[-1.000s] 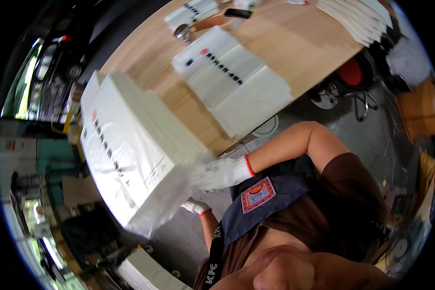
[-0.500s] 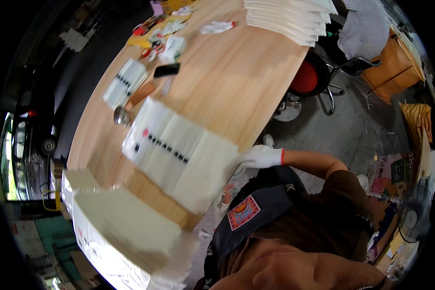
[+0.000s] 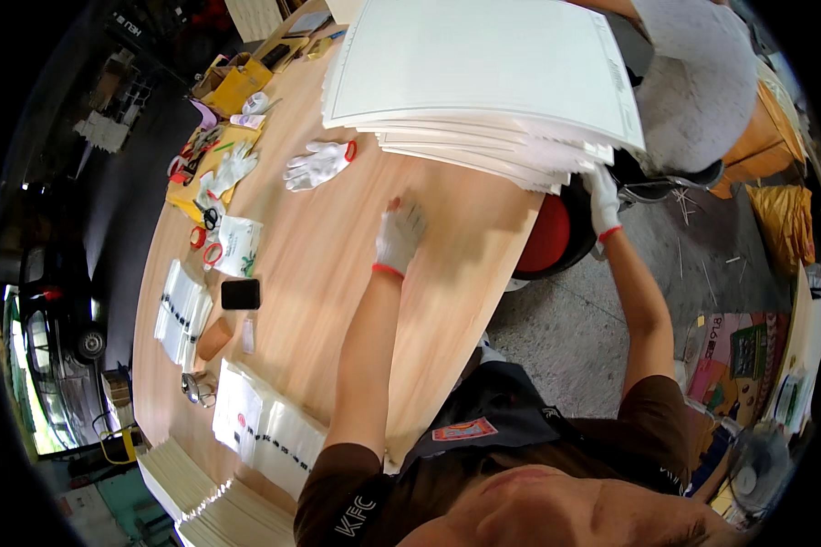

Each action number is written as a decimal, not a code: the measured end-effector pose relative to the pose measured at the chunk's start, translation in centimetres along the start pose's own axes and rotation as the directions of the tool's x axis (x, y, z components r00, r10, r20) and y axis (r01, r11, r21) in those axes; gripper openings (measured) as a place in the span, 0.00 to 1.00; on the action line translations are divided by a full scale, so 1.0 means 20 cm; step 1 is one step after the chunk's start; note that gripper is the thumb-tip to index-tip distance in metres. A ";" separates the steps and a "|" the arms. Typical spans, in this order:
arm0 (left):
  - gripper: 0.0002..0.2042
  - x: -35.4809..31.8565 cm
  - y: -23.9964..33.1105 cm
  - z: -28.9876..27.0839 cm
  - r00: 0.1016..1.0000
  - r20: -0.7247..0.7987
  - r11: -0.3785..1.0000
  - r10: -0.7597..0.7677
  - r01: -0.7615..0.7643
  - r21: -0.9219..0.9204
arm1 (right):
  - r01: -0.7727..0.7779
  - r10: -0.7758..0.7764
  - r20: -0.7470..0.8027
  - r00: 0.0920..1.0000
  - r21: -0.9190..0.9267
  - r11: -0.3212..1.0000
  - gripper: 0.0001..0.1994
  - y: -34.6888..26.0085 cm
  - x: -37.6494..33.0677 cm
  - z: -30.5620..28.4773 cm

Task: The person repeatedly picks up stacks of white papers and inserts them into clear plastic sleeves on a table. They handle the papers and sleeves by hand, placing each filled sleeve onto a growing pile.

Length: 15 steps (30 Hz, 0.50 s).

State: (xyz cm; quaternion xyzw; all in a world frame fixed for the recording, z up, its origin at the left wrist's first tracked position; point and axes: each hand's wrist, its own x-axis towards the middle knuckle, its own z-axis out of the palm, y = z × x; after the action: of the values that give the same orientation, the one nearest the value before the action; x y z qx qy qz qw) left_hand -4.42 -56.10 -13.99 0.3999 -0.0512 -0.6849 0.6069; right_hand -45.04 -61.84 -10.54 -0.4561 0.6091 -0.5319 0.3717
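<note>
A thick stack of large white printed paper sheets lies at the far side of the table, its layers fanned out and overhanging the right edge. My right hand, in a white glove with a red cuff, is at the stack's near right corner; its fingertips are partly hidden by the sheets. My left hand, gloved with bare fingertips, reaches over the wooden table just short of the stack, fingers stretched out and holding nothing. A plastic-wrapped white bundle with a row of black marks rests left of my left forearm.
Left on the table are a phone, a smaller wrapped bundle, a metal cup, a brown block and a loose glove. More paper stacks stand near left. A red-seated chair sits beside the table's right edge.
My right hand has left the wrapped bundle and moved forward to the paper stack. My left hand has come up over the table. The view has shifted toward the stack.
</note>
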 end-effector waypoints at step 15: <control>0.17 0.77 0.11 0.43 0.980 -0.150 0.967 0.133 -0.161 -0.196 | -0.062 0.021 -0.085 0.996 -0.515 0.855 0.19 0.11 0.36 -0.21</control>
State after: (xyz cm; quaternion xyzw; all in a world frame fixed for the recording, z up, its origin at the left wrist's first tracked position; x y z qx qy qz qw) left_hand -7.04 -73.64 -14.40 0.3753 0.0322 -0.6106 0.6966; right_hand -51.54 -67.44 -11.74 -0.5053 0.7528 -0.3579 0.2233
